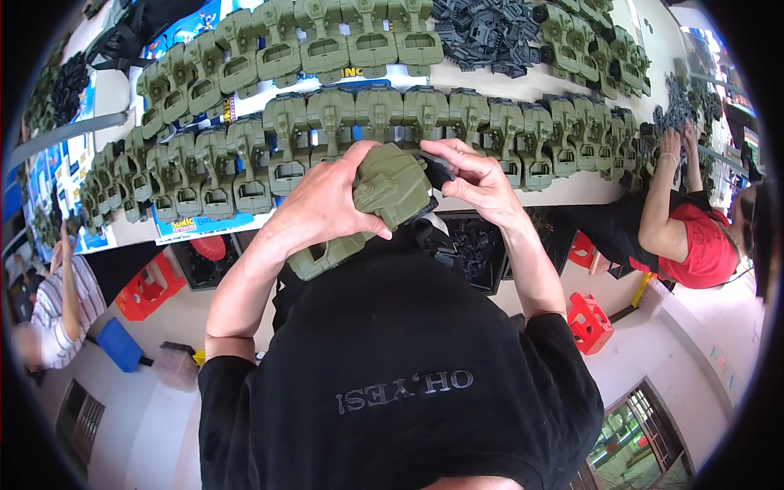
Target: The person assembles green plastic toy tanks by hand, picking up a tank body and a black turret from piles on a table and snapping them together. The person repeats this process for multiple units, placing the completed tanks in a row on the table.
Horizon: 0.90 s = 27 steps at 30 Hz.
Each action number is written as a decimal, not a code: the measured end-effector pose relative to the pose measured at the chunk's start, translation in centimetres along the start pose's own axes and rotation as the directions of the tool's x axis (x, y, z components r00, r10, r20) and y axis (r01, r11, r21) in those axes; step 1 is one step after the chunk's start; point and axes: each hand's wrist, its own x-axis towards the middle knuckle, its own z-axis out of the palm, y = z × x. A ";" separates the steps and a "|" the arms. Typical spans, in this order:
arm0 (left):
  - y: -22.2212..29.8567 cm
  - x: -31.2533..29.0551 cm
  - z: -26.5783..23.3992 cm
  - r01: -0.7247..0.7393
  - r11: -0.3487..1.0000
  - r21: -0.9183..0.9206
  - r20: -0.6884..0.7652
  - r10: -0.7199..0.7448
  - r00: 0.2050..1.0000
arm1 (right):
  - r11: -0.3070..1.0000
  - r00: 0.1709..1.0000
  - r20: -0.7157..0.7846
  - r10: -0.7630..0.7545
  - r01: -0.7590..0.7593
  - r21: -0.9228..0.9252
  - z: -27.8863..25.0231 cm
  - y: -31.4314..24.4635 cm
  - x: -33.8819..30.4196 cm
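Note:
My left hand (322, 200) is wrapped round an olive-green plastic toy truck body (392, 186), held tilted over the table's near edge. Between the thumb and fingers of my right hand (478, 175) is a small black part (438, 171), close against the truck body's right end. I cannot tell whether that part is touching or fitted to it. Just behind my hands stands a long row of similar green toy truck bodies (380, 110). The underside of the held one is hidden.
Another row of green truck bodies (322, 45) stands farther back, beside a heap of dark grey parts (487, 34). Below the table edge sits a black tray (474, 249) of dark parts. Co-workers work at the left (65, 302) and right (694, 237). A red stool (590, 322) stands at right.

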 end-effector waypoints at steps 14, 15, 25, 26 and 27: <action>0.1 0.5 0.0 0.135 0.991 0.013 0.021 -0.135 0.991 | 0.941 0.964 -0.242 -0.114 0.183 0.283 1.5 4.0 0.0; 0.0 0.6 -0.2 0.143 0.989 0.026 0.042 -0.144 0.989 | 0.928 0.964 -0.246 -0.096 0.176 0.328 1.7 4.2 0.0; 1.9 0.5 0.5 0.175 0.941 0.288 0.122 -0.218 0.968 | 0.883 0.858 -0.286 0.427 -0.328 0.336 3.4 1.7 3.2; 2.4 0.5 0.7 0.165 0.931 0.325 0.113 -0.211 0.971 | 0.882 0.867 -0.290 0.405 -0.287 0.373 3.7 1.3 3.3; 2.7 0.4 0.9 0.159 0.921 0.357 0.102 -0.207 0.973 | 0.879 0.876 -0.291 0.384 -0.250 0.407 4.1 0.9 3.4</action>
